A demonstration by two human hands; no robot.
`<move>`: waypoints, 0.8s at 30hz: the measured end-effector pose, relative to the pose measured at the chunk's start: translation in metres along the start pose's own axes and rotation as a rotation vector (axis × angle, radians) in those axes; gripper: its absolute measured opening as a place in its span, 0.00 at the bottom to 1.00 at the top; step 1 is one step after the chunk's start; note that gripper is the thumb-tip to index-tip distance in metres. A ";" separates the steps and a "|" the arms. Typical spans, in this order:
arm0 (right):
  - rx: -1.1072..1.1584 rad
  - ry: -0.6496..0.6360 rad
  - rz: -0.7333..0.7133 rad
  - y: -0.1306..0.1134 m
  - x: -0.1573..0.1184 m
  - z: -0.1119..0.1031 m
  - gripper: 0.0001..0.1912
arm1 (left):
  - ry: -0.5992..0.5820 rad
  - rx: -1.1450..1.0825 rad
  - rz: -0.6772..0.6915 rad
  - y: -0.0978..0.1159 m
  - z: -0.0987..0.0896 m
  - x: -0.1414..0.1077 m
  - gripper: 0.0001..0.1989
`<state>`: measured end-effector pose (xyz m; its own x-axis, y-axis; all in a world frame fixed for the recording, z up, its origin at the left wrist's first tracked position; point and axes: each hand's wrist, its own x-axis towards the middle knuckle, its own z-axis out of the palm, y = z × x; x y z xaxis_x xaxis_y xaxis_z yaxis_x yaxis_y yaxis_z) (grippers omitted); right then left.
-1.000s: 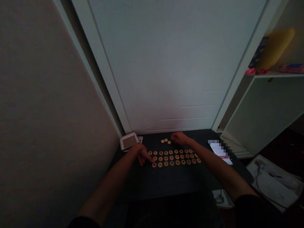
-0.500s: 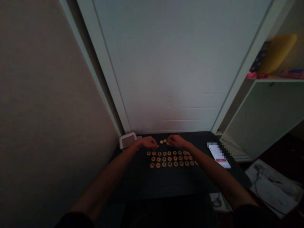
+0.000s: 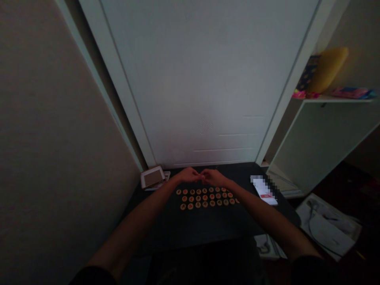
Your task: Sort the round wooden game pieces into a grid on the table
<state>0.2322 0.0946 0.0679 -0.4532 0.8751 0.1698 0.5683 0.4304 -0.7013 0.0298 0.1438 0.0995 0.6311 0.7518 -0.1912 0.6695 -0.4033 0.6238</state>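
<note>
Several Chinese chess pieces (image 3: 204,197), round pale wooden discs with red or black characters, lie in three rows on the dark table (image 3: 190,227). Just beyond the back row, my left hand (image 3: 189,175) and my right hand (image 3: 213,177) meet, fingertips touching or nearly so. Both have their fingers drawn together in a pinch; whatever is between them is too small and dark to make out. My hands cover the spot behind the rows. The right forearm hides the right ends of the rows.
A white-framed box or tray (image 3: 152,169) stands at the table's back left. Toward the right edge lies a phone (image 3: 264,192) with a lit screen. A white door panel (image 3: 192,87) rises behind the table. A white box with a cable (image 3: 326,225) sits low at right.
My hands have come together from either side of a few loose pieces behind the rows; those pieces are now out of sight. The whole view has shifted slightly.
</note>
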 end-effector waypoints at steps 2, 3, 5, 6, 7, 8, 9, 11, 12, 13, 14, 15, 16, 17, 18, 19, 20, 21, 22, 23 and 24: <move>0.038 0.023 0.006 -0.002 0.000 0.001 0.11 | 0.021 -0.010 -0.017 0.003 0.002 0.001 0.31; 0.046 0.036 0.014 -0.003 0.000 0.002 0.10 | 0.033 -0.015 -0.024 0.003 0.003 0.002 0.32; 0.049 0.055 0.023 -0.005 0.001 0.004 0.10 | 0.054 -0.029 -0.034 0.003 0.005 0.004 0.33; 0.048 0.058 0.023 -0.006 0.001 0.004 0.10 | 0.061 -0.040 -0.035 0.002 0.005 0.005 0.34; 0.043 0.060 0.020 -0.007 0.001 0.005 0.10 | 0.068 -0.055 -0.033 0.001 0.006 0.005 0.34; 0.035 0.058 0.017 -0.008 0.000 0.006 0.10 | 0.074 -0.071 -0.031 -0.001 0.007 0.006 0.34; 0.021 0.058 0.016 -0.009 -0.001 0.006 0.11 | 0.082 -0.086 -0.032 -0.002 0.008 0.006 0.34; -0.030 0.066 0.018 -0.012 -0.003 0.007 0.12 | 0.100 -0.111 -0.039 -0.004 0.008 0.006 0.34; -0.062 0.074 0.012 -0.014 -0.004 0.007 0.13 | 0.106 -0.121 -0.045 -0.005 0.008 0.005 0.34; -0.090 0.086 0.006 -0.015 -0.005 0.008 0.13 | 0.108 -0.129 -0.053 -0.006 0.009 0.004 0.34; -0.111 0.096 -0.002 -0.016 -0.006 0.009 0.14 | 0.106 -0.134 -0.065 -0.006 0.008 0.003 0.34; -0.123 0.105 -0.010 -0.017 -0.007 0.010 0.14 | 0.099 -0.140 -0.079 -0.006 0.008 0.001 0.34; -0.127 0.108 -0.018 -0.018 -0.007 0.011 0.14 | 0.089 -0.147 -0.092 -0.006 0.008 -0.001 0.34; -0.125 0.108 -0.023 -0.019 -0.008 0.012 0.14 | 0.077 -0.154 -0.104 -0.006 0.008 -0.002 0.33; -0.121 0.102 -0.026 -0.019 -0.009 0.013 0.14 | 0.066 -0.160 -0.113 -0.006 0.007 -0.004 0.33; -0.117 0.093 -0.029 -0.020 -0.009 0.014 0.14 | 0.058 -0.164 -0.122 -0.006 0.007 -0.006 0.33; -0.118 0.085 -0.030 -0.020 -0.010 0.016 0.14 | 0.050 -0.164 -0.127 -0.006 0.007 -0.007 0.32; -0.122 0.078 -0.030 -0.020 -0.010 0.018 0.14 | 0.041 -0.162 -0.128 -0.006 0.007 -0.009 0.31; -0.128 0.071 -0.031 -0.020 -0.011 0.019 0.13 | 0.031 -0.157 -0.126 -0.006 0.006 -0.010 0.31; -0.138 0.068 -0.031 -0.020 -0.011 0.021 0.13 | 0.019 -0.152 -0.121 -0.007 0.006 -0.012 0.30; -0.150 0.065 -0.034 -0.020 -0.012 0.022 0.12 | 0.007 -0.146 -0.115 -0.008 0.006 -0.013 0.29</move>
<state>0.2107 0.0709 0.0644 -0.4307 0.8701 0.2395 0.6523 0.4836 -0.5836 0.0192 0.1341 0.0926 0.5507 0.7925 -0.2621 0.6726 -0.2353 0.7016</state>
